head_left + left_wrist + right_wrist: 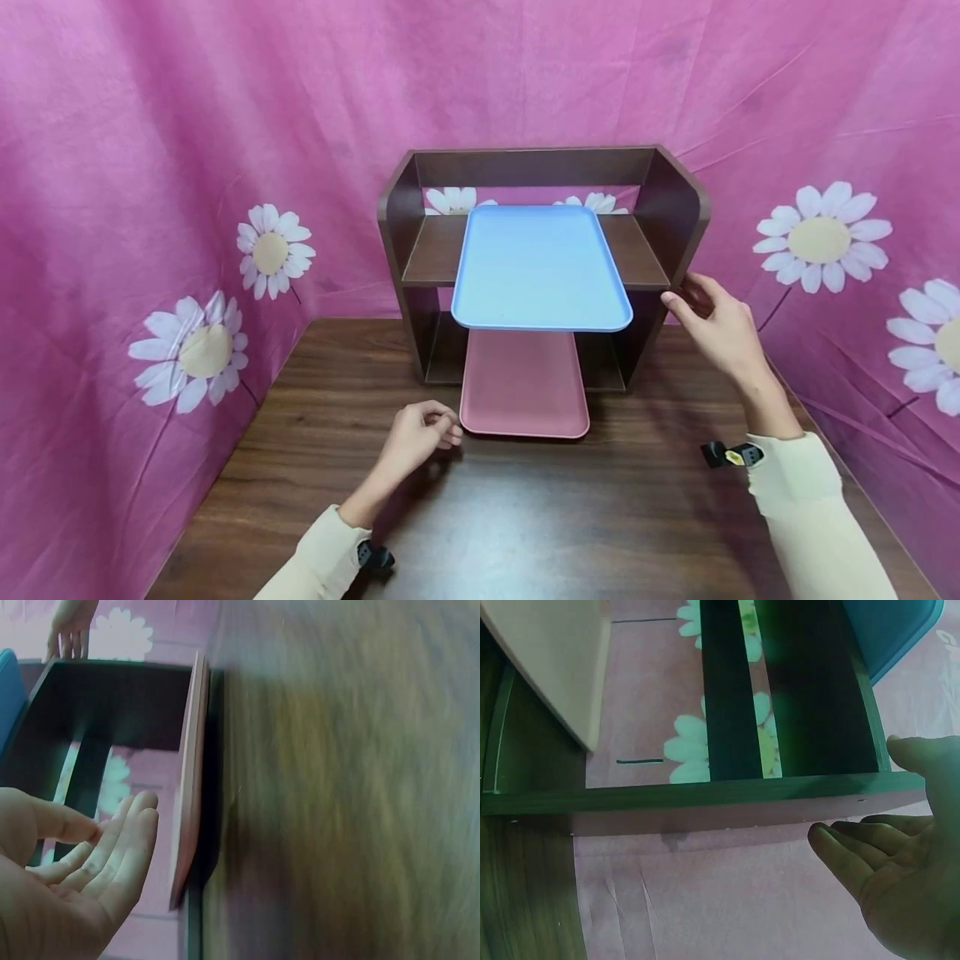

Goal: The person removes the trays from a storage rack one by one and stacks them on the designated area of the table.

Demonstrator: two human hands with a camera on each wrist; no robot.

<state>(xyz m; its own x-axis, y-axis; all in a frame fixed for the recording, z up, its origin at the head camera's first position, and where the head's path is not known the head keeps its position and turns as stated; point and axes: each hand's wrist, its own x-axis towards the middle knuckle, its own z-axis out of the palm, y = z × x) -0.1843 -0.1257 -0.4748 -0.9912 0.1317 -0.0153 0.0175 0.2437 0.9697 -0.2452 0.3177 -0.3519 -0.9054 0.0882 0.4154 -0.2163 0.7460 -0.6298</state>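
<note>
A dark brown two-tier shelf [652, 192] stands on the table. A light blue tray [540, 267] lies on its upper board, jutting out over the front. Below it a pink tray [525, 387] rests in the lower tier and sticks out onto the table. My left hand [420, 433] is beside the pink tray's front left corner, fingers loosely bent, holding nothing. At the shelf's right side panel [727, 799] is my right hand [716, 325], thumb by the front edge and fingers on the outer side. Whether it touches the panel is unclear.
The wood-grain table [525, 517] stretches in front of the shelf. Pink cloth [525, 75] with white daisies hangs behind and along both sides. A black wrist device [375, 557] sits at the left cuff, another wrist device [738, 455] at the right cuff.
</note>
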